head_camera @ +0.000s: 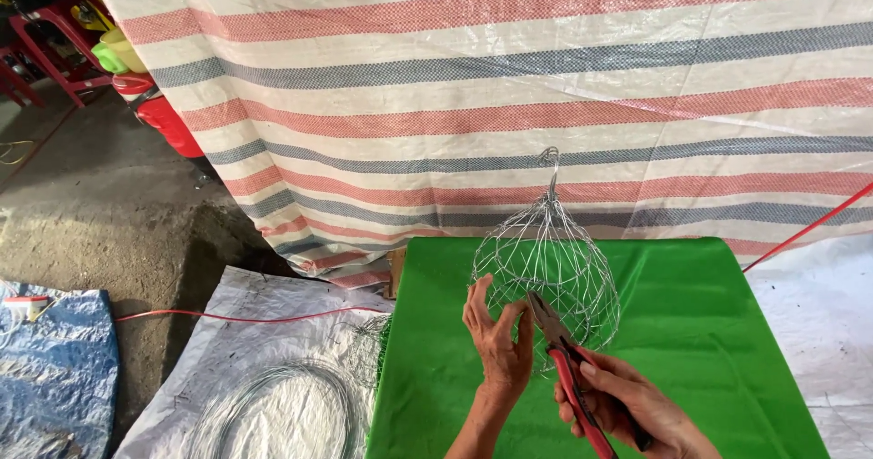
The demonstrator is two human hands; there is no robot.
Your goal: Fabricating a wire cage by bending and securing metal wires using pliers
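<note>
The person is standing over a green table (691, 332) and working on a wire basket (546, 264), a rounded mesh cage that is tapering to a twisted loop at the top. The left hand (498, 345) is gripping the lower edge of the basket, fingers curled around the wire and holding it up above the tabletop. The right hand (632, 409) is closed around the red handles of a pair of pliers (568, 368), and the nose of the pliers is reaching into the mesh just beside the left thumb.

The basket is looking well advanced: the dome is fully woven and the top is already twisted shut. What seems left is the bottom rim, where the hands are busy; I cannot tell how much of it is open.

A coil of wire (273, 404) is lying on a white sheet (236, 332) on the ground to the left, and a striped tarp (509, 86) is hanging behind the table.
</note>
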